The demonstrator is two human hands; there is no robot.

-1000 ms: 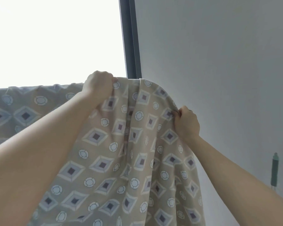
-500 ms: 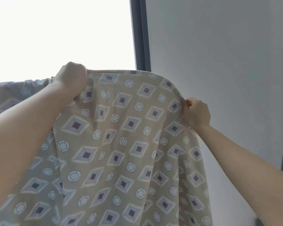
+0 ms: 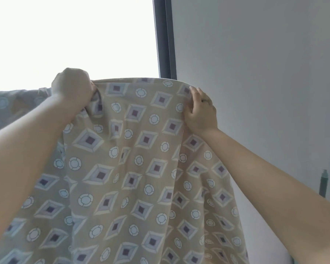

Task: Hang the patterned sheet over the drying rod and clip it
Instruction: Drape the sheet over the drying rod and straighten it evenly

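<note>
No legible text, label, brand, number or sign is visible. The beige patterned fabric sheet (image 3: pixel 141 168) carries printed diamond and ring motifs only, with no characters.

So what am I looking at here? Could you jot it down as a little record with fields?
Activity: a person hanging a patterned sheet up high
Left hand: fist gripping the sheet's top edge
Right hand: fingers laid on the top right corner; whether it pinches, I cannot tell
Rod: not visible; the sheet's top fold covers it
Clips: none in view
Behind: bright window, dark window frame, grey wall
Far right: slim green object, too unclear to name
</note>
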